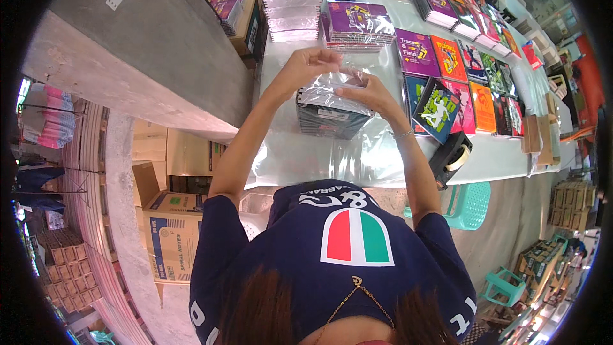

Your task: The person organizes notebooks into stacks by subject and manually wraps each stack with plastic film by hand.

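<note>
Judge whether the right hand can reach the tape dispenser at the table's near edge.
Probably yes: the dispenser lies beside the right forearm with nothing over it, though the right hand is busy at the plastic wrap.

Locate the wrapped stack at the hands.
In the head view, the wrapped stack sits above and right of centre on the table, under the left hand and right hand.

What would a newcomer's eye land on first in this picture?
Probably the red, white and green emblem on the navy T-shirt, low in the middle. Above it, the left hand and right hand are at the clear plastic wrap over a dark notebook stack. To the right, brightly coloured sports notebooks cover part of the table.
</note>
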### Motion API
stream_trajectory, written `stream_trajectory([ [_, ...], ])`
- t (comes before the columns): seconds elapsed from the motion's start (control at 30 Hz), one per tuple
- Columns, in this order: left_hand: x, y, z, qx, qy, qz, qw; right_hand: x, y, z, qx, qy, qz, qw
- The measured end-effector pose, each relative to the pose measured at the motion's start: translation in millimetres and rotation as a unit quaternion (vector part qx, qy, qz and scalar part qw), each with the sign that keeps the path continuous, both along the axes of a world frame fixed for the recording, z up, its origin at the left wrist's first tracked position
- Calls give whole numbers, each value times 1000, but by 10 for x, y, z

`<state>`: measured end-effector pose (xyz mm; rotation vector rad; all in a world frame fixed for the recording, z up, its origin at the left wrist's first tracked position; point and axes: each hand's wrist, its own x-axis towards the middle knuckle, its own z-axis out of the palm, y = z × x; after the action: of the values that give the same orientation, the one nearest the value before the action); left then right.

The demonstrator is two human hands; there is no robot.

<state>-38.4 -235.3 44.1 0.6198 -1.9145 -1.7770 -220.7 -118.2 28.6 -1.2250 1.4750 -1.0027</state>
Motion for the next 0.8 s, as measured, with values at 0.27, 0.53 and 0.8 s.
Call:
stream_trajectory([
  [0.27, 62, -23, 397, -114, -168, -71, 977, -33, -19, -91, -36, 16, -15, 999],
  [0.53, 240, -103, -147, -15, -131, -99, 986, -22, -4, -117, 20, -53, -21, 998],
  [0.8, 196, 96, -210, 55, -86, -15, 995, 51, 37, -189, -74, -102, -62, 990],
])
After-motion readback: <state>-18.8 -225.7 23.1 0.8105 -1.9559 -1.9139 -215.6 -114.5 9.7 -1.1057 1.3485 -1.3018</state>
